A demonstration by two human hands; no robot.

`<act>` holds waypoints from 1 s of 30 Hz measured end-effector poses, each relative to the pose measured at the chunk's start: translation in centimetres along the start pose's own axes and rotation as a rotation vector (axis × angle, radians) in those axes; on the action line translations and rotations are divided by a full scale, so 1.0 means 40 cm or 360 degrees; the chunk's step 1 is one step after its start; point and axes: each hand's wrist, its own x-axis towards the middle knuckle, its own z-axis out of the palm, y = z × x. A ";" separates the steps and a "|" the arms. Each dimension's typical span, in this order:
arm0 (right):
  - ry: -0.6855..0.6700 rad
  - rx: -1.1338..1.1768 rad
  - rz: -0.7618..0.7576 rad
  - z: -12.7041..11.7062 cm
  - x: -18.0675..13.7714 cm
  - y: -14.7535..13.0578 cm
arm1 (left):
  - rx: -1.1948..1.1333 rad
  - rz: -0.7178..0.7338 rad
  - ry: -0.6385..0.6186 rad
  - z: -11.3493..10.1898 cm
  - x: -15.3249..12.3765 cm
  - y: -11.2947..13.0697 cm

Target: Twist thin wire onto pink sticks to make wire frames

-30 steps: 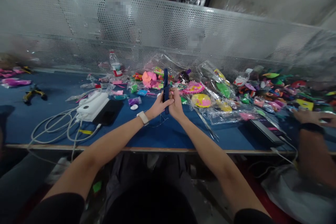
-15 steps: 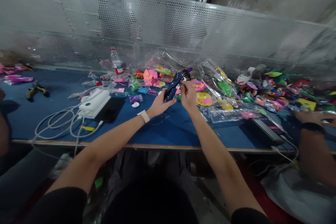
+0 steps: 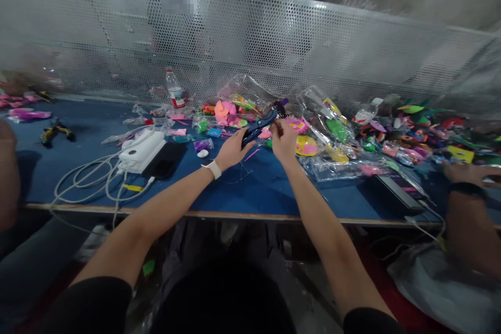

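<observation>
My left hand is wrapped around a dark blue pliers-like hand tool. The tool slants up to the right, its far end level with the pink bags. Close to that end, my right hand has its fingers curled in a pinch; what they hold, if anything, is too small to make out. A thin pink strip lies on the blue table between my hands, near some fine thread. Small bagged pieces in pink, green and purple lie just beyond my left hand.
On the left are a white power bank, a black phone, looped cables and yellow-black pliers. A bottle stands before the perforated metal screen. Colourful toys pile up at right, near a co-worker's hand.
The blue tool has tipped to a flatter slant. A pink strip now shows on the table below it. At the left edge, another person's arm has moved further into view.
</observation>
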 end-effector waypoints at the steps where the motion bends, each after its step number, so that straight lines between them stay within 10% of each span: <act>1: 0.0010 0.0034 0.0024 0.000 -0.001 -0.002 | 0.0036 0.0002 -0.0014 -0.003 -0.001 0.001; 30: -0.0163 -0.0036 0.0006 -0.015 0.011 0.033 | 0.0290 -0.0064 -0.0153 -0.051 0.001 0.012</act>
